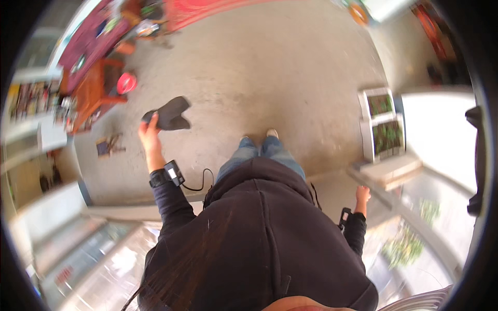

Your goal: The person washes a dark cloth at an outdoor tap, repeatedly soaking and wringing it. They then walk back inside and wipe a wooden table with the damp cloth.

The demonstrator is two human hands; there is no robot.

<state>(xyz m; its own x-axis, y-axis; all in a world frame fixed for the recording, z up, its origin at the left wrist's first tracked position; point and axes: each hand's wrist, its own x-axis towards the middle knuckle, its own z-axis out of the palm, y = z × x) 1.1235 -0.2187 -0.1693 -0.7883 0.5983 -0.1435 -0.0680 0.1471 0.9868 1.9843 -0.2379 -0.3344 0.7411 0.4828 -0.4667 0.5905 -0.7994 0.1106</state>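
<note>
Left hand (149, 130) grips floppy black cloth item (168, 114), upper left (possibly a sock) | right hand (362, 194) empty, fingers loosely curled, lower right | firmer pinch would stop the dangling end slipping.

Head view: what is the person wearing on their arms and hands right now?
Both arms wear dark hoodie sleeves. The bare left hand has a black wrist-strapped device with a black cable trailing to the body. The bare right hand has a smaller black wrist unit.
</note>
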